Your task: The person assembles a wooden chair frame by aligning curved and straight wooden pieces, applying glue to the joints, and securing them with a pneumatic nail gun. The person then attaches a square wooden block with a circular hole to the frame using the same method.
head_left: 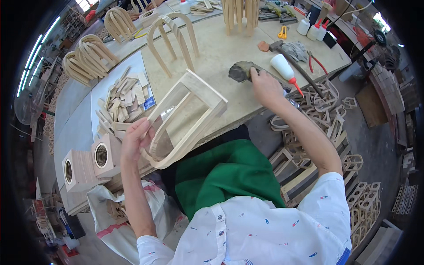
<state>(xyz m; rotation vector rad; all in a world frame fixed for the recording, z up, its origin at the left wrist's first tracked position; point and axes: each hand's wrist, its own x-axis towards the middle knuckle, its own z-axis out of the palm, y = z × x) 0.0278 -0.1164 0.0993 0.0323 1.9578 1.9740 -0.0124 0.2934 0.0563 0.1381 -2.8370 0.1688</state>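
Observation:
My left hand (138, 137) is closed on the curved end of a pale wooden frame (201, 128), which is tilted up over the table's front edge. The frame has a squared end with a cross-piece pointing away from me. To the right, my right hand (266, 88) is closed over a dark tool with a bulky grey-brown head (240, 71). The tool rests on the table, and its exact kind is hard to make out. Just beside that hand lies a white glue bottle with a red nozzle (282, 67). A hammer (297, 63) lies past it.
Thin wood offcuts (126, 97) are heaped on the left. Two wooden blocks with round threaded holes (101, 155) sit at the front-left edge. Arched frames (172, 37) stand farther back. Red-handled pliers (317, 64), a grey rag (295, 51) and more glue bottles (313, 32) are at right.

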